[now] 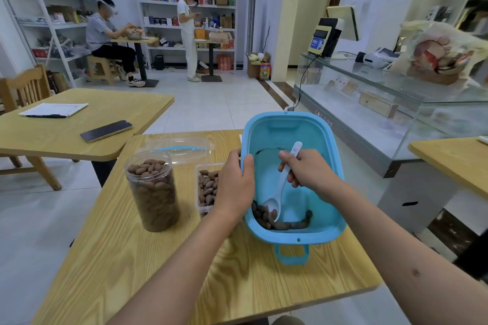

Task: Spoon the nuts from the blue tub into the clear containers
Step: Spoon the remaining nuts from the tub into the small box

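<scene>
The blue tub (303,129) is tilted toward me on the wooden table (148,266), with a small heap of brown nuts (284,224) gathered along its near bottom edge. My left hand (235,187) grips the tub's left rim. My right hand (307,170) holds a white spoon (281,187) whose bowl rests among the nuts. Left of the tub stands a round clear jar (153,190) filled with nuts. A square clear container (207,187) holding nuts sits between the jar and the tub, partly hidden by my left hand.
A clear lid with a blue stripe (179,149) lies behind the jar. A second table at the left carries a phone (105,130) and papers (54,109). A glass counter (383,95) stands to the right. Two people are at the far shelves.
</scene>
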